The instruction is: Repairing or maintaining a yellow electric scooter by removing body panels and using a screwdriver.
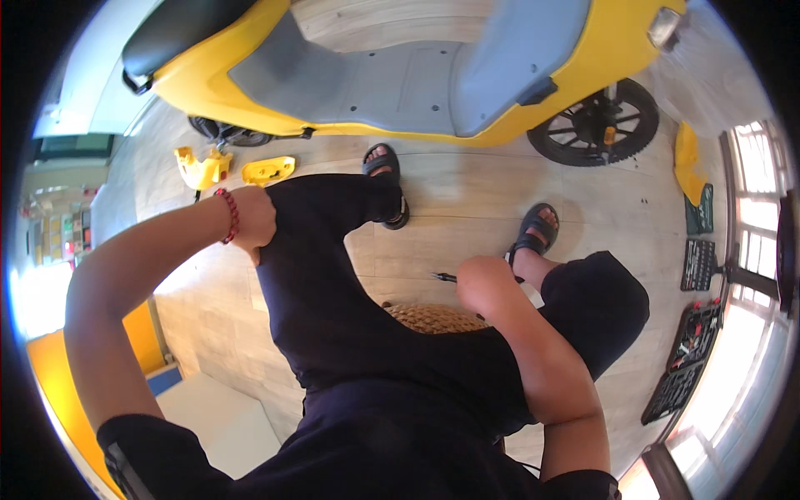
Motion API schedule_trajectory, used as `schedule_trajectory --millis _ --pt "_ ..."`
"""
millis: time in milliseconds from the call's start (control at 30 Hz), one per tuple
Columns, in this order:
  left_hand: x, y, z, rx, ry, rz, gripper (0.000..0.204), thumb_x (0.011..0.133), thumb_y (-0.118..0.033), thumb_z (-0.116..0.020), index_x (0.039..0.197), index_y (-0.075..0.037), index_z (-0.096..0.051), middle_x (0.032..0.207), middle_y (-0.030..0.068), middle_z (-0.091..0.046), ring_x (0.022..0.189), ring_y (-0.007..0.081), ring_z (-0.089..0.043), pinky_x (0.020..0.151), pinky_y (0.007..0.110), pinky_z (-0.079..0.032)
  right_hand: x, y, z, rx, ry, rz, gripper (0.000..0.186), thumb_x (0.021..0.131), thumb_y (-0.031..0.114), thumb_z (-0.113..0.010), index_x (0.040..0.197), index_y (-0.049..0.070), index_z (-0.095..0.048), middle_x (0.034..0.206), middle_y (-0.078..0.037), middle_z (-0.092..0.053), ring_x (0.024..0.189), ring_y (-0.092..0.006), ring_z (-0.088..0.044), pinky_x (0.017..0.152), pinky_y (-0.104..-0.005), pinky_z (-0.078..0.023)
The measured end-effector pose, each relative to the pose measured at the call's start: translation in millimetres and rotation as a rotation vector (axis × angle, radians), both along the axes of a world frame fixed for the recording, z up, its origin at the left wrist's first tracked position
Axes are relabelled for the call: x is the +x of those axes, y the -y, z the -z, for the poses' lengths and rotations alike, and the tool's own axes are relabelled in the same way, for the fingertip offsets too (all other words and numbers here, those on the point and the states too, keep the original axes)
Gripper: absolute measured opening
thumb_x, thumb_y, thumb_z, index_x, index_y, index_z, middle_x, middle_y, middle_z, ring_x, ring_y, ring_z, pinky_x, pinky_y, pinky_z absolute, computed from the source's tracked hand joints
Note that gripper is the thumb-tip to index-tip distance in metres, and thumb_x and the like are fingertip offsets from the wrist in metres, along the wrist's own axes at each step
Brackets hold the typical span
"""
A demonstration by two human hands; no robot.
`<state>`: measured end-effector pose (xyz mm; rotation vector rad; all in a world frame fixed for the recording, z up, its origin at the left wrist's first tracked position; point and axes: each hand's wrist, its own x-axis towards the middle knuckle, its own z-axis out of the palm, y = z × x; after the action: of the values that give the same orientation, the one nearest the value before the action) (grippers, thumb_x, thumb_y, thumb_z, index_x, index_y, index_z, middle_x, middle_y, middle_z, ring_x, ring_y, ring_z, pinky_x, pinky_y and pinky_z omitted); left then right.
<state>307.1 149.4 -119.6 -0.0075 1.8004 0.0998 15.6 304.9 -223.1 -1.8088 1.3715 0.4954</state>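
My right hand (483,284) is closed around a slim dark pointed tool (445,277), held above the floor between my legs. Only its narrow tip end sticks out to the left, so I cannot make out its exact kind. A small white patch shows beside that wrist. My left hand (255,218), with a red bead bracelet (229,218) at the wrist, rests against my left leg near the knee; its fingers are mostly hidden. Ahead of me a yellow and grey scooter (400,83) stands side-on, touched by neither hand.
Two yellow plastic parts (268,171) lie on the floor left of my sandals. Open black tool cases (696,333) line the right side by the windows, with a yellow panel (690,165) farther up. Beneath me is a woven seat (437,317). A white box (221,421) stands lower left.
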Motion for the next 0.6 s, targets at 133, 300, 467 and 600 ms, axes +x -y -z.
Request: schedule_trajectory --millis 133,300,467,600 --pt "6 0 -1 0.031 -0.030 0.038 0.050 0.068 -0.060 -0.055 0.065 -0.012 -0.067 0.065 0.0082 -0.063 0.068 0.0275 -0.062 0.059 0.037 -0.049 0 -4 1 -0.093 0.019 0.066 0.014 0.064 0.012 -0.059 0.072 0.005 -0.067 0.073 -0.015 -0.063 0.071 -0.0307 -0.063 0.062 -0.0386 -0.049" --pt "5 -1 0 0.011 -0.023 0.060 0.055 0.069 -0.065 -0.049 0.062 -0.013 -0.066 0.062 0.0064 -0.062 0.064 0.0259 -0.062 0.056 0.036 -0.047 1 2 -5 0.003 0.017 0.018 0.017 0.073 0.013 -0.055 0.082 0.010 -0.068 0.086 -0.010 -0.065 0.082 -0.0259 -0.062 0.067 -0.0351 -0.046" --pt "0 -3 -2 0.009 0.029 0.022 0.056 0.071 -0.064 -0.049 0.064 -0.012 -0.066 0.064 0.0070 -0.063 0.065 0.0263 -0.062 0.057 0.036 -0.047 1 0 -4 0.025 0.004 0.028 0.019 0.073 0.014 -0.055 0.087 0.010 -0.067 0.091 -0.009 -0.065 0.085 -0.0246 -0.062 0.067 -0.0358 -0.046" --pt "-7 -3 -3 0.002 0.059 0.021 0.051 0.071 -0.061 -0.051 0.068 -0.013 -0.068 0.067 0.0070 -0.063 0.069 0.0253 -0.062 0.060 0.036 -0.048 1 1 -3 0.061 0.021 0.037 0.021 0.073 0.014 -0.055 0.091 0.010 -0.067 0.095 -0.010 -0.064 0.088 -0.0245 -0.062 0.067 -0.0372 -0.046"
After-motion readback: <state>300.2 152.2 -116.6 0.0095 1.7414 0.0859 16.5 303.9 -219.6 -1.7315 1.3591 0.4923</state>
